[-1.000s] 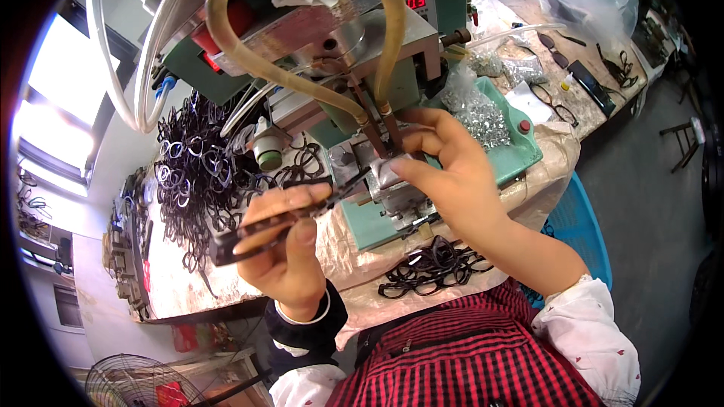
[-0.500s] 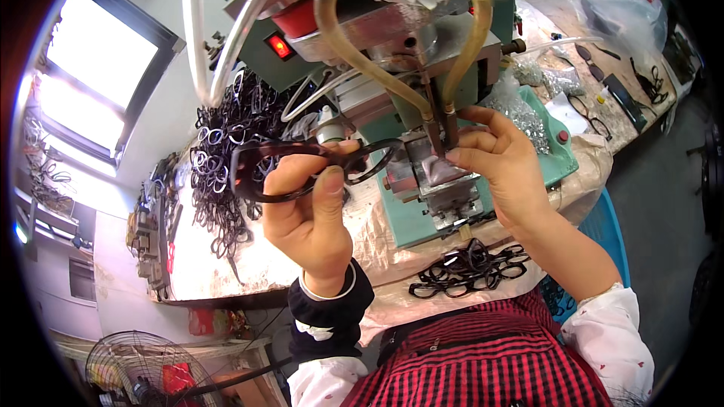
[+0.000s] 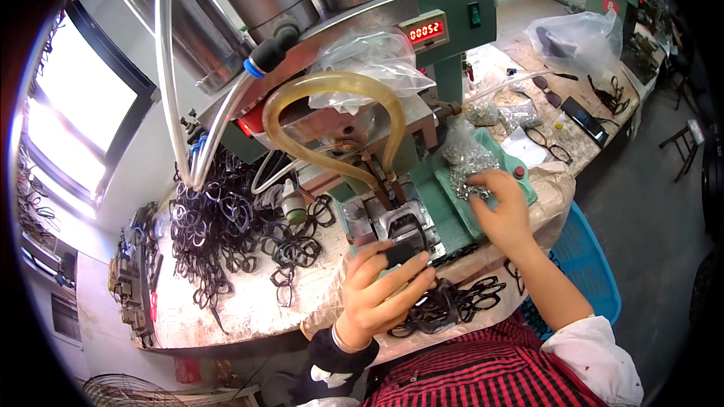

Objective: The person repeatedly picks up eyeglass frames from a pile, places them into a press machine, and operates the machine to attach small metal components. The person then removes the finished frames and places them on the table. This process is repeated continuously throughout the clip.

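My left hand (image 3: pixel 381 298) is at the front of the press's metal fixture, its fingers bent over a dark eyeglass frame (image 3: pixel 406 227). Part of the frame rests on the fixture, directly below two brown nozzles (image 3: pixel 386 194) fed by a yellowish hose (image 3: pixel 335 83). The palm side of this hand is hidden. To the right, my right hand (image 3: pixel 501 215) reaches into a heap of tiny silvery metal parts (image 3: pixel 467 169) on the green machine tray. Its thumb and fingertips close together at the heap, and any part between them is too small to make out.
A large tangle of dark eyeglass frames (image 3: pixel 207 226) lies left of the press; more frames (image 3: pixel 445 305) lie in front. A blue basket (image 3: pixel 592 264) stands low at the right. Glasses (image 3: pixel 549 145), a dark phone-like slab (image 3: pixel 584 121) and a plastic bag (image 3: pixel 581 38) lie on the bench.
My left hand has brought the eyeglass frame from the air at left down onto the fixture. My right hand has moved from the nozzles rightward to the metal parts. The view has shifted.
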Demonstrator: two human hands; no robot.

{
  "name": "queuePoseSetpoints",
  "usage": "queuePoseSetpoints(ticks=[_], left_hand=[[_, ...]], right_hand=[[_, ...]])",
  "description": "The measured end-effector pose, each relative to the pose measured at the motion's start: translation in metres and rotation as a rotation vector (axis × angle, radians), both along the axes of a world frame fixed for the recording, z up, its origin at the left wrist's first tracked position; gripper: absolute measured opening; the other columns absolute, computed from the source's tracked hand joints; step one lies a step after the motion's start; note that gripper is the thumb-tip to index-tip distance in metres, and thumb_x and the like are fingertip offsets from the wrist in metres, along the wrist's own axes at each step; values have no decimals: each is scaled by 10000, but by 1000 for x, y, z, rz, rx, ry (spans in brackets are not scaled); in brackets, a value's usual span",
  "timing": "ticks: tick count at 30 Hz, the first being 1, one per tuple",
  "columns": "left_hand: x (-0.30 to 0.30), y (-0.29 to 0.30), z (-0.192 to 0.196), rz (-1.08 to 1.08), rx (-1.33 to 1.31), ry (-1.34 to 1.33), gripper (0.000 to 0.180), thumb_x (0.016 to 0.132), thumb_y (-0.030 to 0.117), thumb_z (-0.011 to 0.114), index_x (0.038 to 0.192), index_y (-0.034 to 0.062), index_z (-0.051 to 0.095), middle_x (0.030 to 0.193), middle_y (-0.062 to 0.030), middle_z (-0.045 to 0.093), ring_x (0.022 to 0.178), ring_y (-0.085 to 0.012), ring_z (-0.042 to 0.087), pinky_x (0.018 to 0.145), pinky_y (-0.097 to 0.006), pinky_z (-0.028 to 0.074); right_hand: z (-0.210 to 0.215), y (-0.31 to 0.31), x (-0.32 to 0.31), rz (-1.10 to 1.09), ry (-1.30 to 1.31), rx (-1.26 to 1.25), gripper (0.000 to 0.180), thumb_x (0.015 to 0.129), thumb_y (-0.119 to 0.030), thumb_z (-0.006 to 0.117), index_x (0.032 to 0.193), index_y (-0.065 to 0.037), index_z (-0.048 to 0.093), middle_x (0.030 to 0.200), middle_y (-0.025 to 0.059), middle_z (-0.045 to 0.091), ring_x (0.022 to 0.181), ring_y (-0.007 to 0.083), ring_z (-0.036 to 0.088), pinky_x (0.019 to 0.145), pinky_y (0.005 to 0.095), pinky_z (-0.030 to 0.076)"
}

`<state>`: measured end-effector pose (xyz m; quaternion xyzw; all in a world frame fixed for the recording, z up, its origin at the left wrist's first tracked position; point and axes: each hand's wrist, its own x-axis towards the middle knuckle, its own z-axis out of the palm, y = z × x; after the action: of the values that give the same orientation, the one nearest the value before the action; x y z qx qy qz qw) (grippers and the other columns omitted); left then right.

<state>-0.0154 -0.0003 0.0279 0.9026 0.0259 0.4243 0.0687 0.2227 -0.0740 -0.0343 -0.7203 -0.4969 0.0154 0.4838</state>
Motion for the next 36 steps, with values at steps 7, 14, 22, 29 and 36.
queuePoseSetpoints(ticks=[7,14,22,29,36], left_hand=[[-10,-1,-14,55,-47,72,358,663,116,742,1020,100,753,1100,-67,730,869,-269,575,929,-486,510],[20,-18,5,-14,-56,13,170,846,-1,739,995,79,760,1047,-81,748,918,-272,690,955,-440,500],[11,-39,14,99,-126,49,212,841,-2,731,1040,72,746,1084,-102,739,984,-307,689,1004,-473,482],[-48,67,-44,800,-376,-147,320,885,121,702,1187,18,669,1109,-239,662,854,-382,663,774,-467,540],[-72,139,-103,882,-123,414,319,866,249,639,1146,122,725,909,-206,708,788,-407,651,697,-505,514]], right_hand=[[-71,13,24,-179,-289,-182,85,712,-83,705,788,-53,682,828,144,656,842,358,630,752,484,517],[-33,11,51,-229,-99,56,99,811,-170,671,813,-72,678,810,125,682,776,350,660,676,483,517],[-28,26,33,-106,26,149,107,821,-125,651,897,-56,620,882,143,658,881,350,643,761,462,503],[-36,10,27,-69,62,173,143,837,-150,687,966,-92,709,930,75,685,909,290,653,797,405,519],[-37,11,12,-20,156,82,172,849,-135,642,985,-91,736,941,111,705,945,332,652,838,441,521]])
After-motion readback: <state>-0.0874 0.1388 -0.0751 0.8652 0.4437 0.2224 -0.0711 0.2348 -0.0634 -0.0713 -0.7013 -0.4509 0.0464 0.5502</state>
